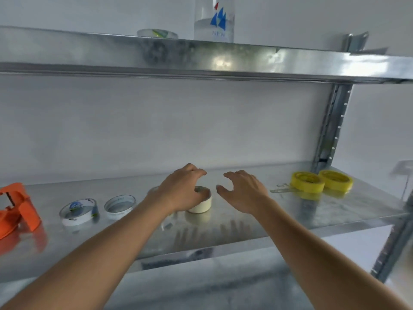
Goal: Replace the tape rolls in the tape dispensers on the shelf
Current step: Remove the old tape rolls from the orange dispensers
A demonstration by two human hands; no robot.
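A cream tape roll (202,205) lies flat at the middle of the metal shelf (324,211). My left hand (181,189) arches over its left side with the fingers bent and raised clear of the roll; the thumb is hidden against it. My right hand (242,190) hovers just to the right of the roll, fingers spread and holding nothing. An orange tape dispenser (16,208) stands at the shelf's far left edge. Two clear tape rolls, one with a blue label (78,212) and one plain (120,206), lie between the dispenser and my left arm.
Two yellow tape rolls (307,182) (336,180) lie at the back right of the shelf, near the upright post (330,130). The upper shelf (201,59) carries a clear bottle (214,19) and another clear roll (157,33). Another shelf lies below.
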